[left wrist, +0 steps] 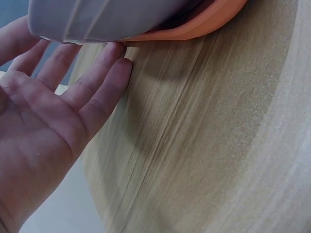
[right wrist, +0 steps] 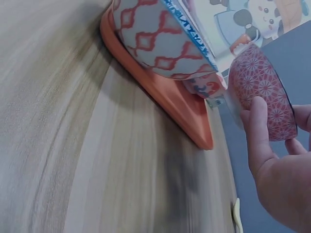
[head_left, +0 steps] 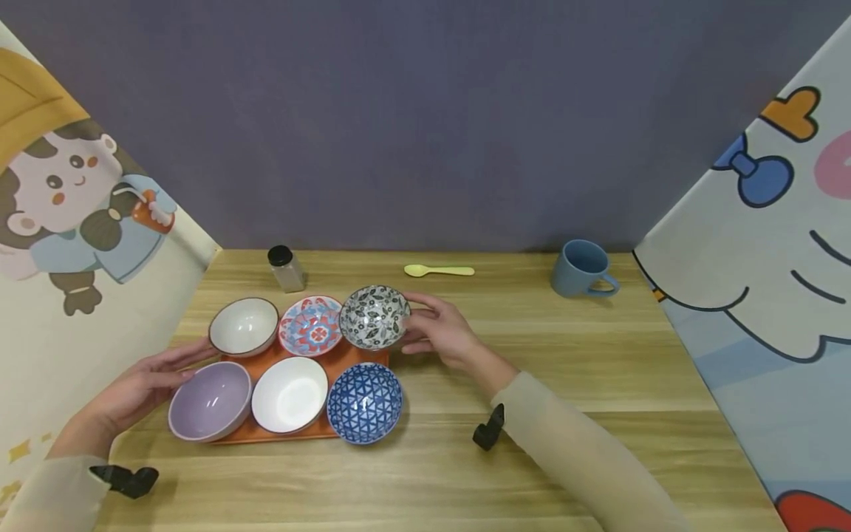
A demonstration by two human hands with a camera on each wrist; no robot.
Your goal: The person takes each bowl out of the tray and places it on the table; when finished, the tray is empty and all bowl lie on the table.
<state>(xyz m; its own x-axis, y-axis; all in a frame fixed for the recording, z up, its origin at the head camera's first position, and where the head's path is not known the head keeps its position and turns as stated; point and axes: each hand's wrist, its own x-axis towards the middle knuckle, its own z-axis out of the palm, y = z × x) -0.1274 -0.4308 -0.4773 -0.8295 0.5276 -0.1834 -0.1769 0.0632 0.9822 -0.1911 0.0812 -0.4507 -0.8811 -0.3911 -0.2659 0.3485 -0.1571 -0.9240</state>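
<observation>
My right hand [head_left: 444, 334] grips a bowl with a black-and-white leaf pattern inside [head_left: 374, 318], at the back right corner of an orange tray [head_left: 272, 439]. In the right wrist view this bowl's outside [right wrist: 262, 92] is red-patterned, and it is tilted and raised off the tray, thumb on its side. My left hand [head_left: 136, 388], fingers extended, rests against the purple bowl [head_left: 210, 403] at the tray's left end. In the left wrist view its fingertips reach the underside near the tray edge.
On the tray stand a white bowl [head_left: 290, 395], a cream bowl [head_left: 244, 327], a red-and-blue bowl [head_left: 311, 326] and a blue triangle-patterned bowl [head_left: 365, 403]. Behind are a black-capped jar [head_left: 288, 272], a yellow spoon [head_left: 439, 271] and a blue mug [head_left: 580, 270]. Walls enclose the back and sides.
</observation>
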